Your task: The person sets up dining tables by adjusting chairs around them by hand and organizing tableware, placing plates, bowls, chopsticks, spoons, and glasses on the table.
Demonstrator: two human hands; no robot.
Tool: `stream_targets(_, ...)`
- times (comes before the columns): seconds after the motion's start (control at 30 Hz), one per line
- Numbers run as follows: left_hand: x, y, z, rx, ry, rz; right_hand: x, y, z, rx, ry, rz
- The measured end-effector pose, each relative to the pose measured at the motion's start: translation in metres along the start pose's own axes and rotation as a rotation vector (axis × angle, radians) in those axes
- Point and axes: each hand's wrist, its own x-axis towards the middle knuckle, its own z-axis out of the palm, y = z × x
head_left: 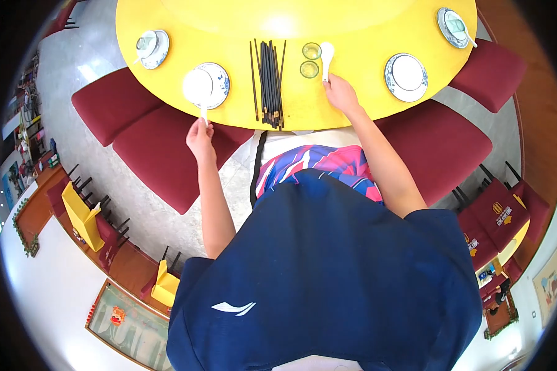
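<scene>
My left hand is closed on the handle of a white spoon at the table's near edge. The spoon's bowl end overlaps a white dish on a blue-patterned plate, where glare hides detail. My right hand pinches the handle of another white spoon, whose bowl points away from me. Just left of that spoon are two small greenish glasses. A bundle of dark chopsticks lies on the yellow table between my hands.
Another patterned plate is to the right. Place settings with glasses lie at far left and far right. Dark red chairs stand along the near edge on both sides.
</scene>
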Motion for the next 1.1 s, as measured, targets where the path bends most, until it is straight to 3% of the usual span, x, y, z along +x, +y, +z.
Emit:
stream_targets(0.2,-0.053,-0.019,0.059,-0.191,-0.161,-0.098,0.012,-0.016,-0.013,-0.153,-0.148,0.058)
stream_targets(0.33,-0.09,-0.006,0.113,-0.144,-0.302,-0.045,0.002,-0.025,-0.035,-0.237,-0.192,0.084)
stream_targets(0.43,-0.113,0.0,0.147,-0.063,-0.42,-0.101,-0.023,-0.033,-0.05,-0.035,-0.163,-0.015)
stream_targets(0.5,-0.123,-0.007,0.17,-0.021,-0.491,-0.118,-0.045,-0.045,-0.054,0.972,-0.387,0.161)
stream_targets(0.53,-0.124,-0.014,0.181,-0.02,-0.541,-0.106,-0.052,-0.047,-0.052,0.969,-0.383,0.165)
stream_targets(0.6,-0.127,-0.021,0.196,0.033,-0.609,-0.12,-0.063,-0.048,-0.043,1.043,-0.265,0.151)
stream_targets(0.63,-0.126,-0.023,0.202,0.028,-0.618,-0.121,-0.065,-0.047,-0.036,1.081,-0.095,0.123)
stream_targets(0.7,-0.122,-0.021,0.212,0.192,-0.682,-0.067,-0.062,-0.04,-0.028,1.058,-0.044,0.14)
stream_targets(0.9,-0.115,-0.022,0.218,0.249,-0.726,0.034,-0.032,-0.03,-0.024,1.025,0.068,0.203)
stream_targets(1.1,-0.096,-0.035,0.189,0.2,-0.663,-0.026,0.017,0.004,-0.008,0.84,0.138,0.243)
